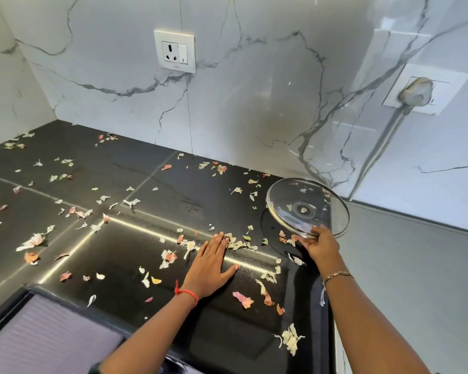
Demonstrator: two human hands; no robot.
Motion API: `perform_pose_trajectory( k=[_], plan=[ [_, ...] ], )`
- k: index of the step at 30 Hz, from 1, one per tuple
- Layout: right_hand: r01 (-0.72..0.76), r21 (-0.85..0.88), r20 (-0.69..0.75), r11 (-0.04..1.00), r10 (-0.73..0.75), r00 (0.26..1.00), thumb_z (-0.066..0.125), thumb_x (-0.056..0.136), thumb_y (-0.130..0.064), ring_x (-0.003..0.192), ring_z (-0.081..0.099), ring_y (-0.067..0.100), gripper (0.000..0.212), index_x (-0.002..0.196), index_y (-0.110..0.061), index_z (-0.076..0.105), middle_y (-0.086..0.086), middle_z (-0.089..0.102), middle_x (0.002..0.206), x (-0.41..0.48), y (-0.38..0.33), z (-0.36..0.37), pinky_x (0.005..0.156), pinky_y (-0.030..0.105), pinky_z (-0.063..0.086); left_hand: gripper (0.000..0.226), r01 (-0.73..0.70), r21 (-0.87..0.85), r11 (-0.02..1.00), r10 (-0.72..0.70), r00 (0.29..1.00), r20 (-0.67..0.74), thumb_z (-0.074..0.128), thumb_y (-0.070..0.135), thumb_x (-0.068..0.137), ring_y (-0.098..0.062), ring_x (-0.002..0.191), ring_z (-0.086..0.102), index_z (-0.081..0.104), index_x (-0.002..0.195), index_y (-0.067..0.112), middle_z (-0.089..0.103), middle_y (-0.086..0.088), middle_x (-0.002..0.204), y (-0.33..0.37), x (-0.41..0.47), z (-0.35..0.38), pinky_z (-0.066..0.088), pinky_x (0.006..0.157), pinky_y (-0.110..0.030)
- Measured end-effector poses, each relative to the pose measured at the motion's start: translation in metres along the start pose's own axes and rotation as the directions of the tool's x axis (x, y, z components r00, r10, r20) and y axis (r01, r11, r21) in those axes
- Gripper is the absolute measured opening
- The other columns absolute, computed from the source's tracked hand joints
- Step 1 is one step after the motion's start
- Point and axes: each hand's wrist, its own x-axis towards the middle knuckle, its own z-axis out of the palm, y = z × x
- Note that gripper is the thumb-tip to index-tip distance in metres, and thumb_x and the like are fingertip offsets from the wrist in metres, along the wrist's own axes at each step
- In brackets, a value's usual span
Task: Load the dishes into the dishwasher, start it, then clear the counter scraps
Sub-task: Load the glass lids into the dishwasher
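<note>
The peel scraps (235, 244) are lying scattered across the black desk (160, 190). They are looking papery and light, so they are probably sliding better under a flat palm than lifting in a pinch. The left hand (211, 265) is lying flat with straight fingers, touching a small heap. The right hand (320, 245) is gripping the rim of a tilted glass lid (307, 207), fragile and probably slick, above a round opening (270, 233) in the desk.
</note>
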Motion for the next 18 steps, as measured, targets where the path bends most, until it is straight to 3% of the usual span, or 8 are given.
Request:
perform_pose_trajectory(
  k=[3,5,9,12,16,18],
  plan=[
    [0.021,-0.025,-0.026,0.999,-0.021,0.999,0.041,0.093,0.006,0.102,0.056,0.042,0.042,0.133,-0.006,0.044,0.021,0.057,0.118,-0.003,0.002,0.004,0.094,0.062,0.042,0.075,-0.002,-0.001,1.0,0.002,1.0,-0.003,0.029,0.059,0.095,-0.009,0.146,-0.008,0.003,0.152,0.018,-0.002,0.002,0.16,0.0,0.0,-0.001,-0.012,0.114,-0.023],
    [0.025,-0.015,-0.036,1.0,-0.026,0.999,0.042,0.091,0.008,0.104,0.057,0.041,0.044,0.132,-0.008,0.046,0.019,0.059,0.11,-0.005,0.003,0.005,0.09,0.06,0.045,0.076,-0.004,-0.018,1.0,0.004,1.0,-0.013,0.03,0.059,0.094,-0.008,0.146,-0.008,0.001,0.152,0.018,-0.001,0.003,0.16,0.0,-0.001,-0.002,-0.012,0.114,-0.023],
    [0.031,-0.006,-0.047,1.0,-0.031,0.998,0.042,0.091,0.01,0.107,0.057,0.043,0.04,0.127,-0.005,0.048,0.022,0.056,0.115,-0.009,0.003,0.003,0.083,0.057,0.046,0.08,-0.008,-0.059,0.998,0.006,1.0,-0.026,0.034,0.059,0.094,-0.008,0.146,-0.007,-0.005,0.151,0.019,-0.001,0.003,0.16,0.001,-0.001,-0.004,-0.009,0.116,-0.024],
    [0.031,-0.007,-0.051,0.999,-0.031,0.998,0.04,0.089,0.012,0.104,0.057,0.043,0.03,0.114,-0.002,0.049,0.024,0.056,0.108,-0.013,0.002,0.001,0.085,0.059,0.046,0.081,-0.007,-0.083,0.997,0.005,1.0,-0.023,0.036,0.057,0.094,-0.007,0.145,-0.009,-0.008,0.15,0.018,-0.004,0.003,0.16,0.001,-0.001,-0.005,-0.008,0.117,-0.024],
    [0.026,-0.007,-0.059,1.0,-0.026,0.998,0.04,0.087,0.014,0.085,0.062,0.04,0.019,0.082,-0.004,0.047,0.02,0.059,0.079,-0.025,0.003,-0.005,0.082,0.061,0.049,0.081,-0.01,-0.141,0.99,0.008,1.0,-0.015,0.039,0.052,0.095,-0.005,0.142,-0.015,-0.007,0.151,0.016,-0.007,0.001,0.159,0.001,-0.003,-0.006,-0.01,0.115,-0.021],
    [0.022,-0.005,-0.059,1.0,-0.022,0.998,0.04,0.087,0.014,0.094,0.062,0.041,0.02,0.079,-0.003,0.045,0.025,0.061,0.086,-0.034,0.006,-0.011,0.084,0.064,0.046,0.079,-0.012,-0.174,0.985,0.007,1.0,-0.026,0.042,0.048,0.095,-0.007,0.144,-0.012,-0.002,0.151,0.014,-0.004,0.001,0.16,0.002,-0.005,-0.008,-0.009,0.114,-0.019]
  ],
)
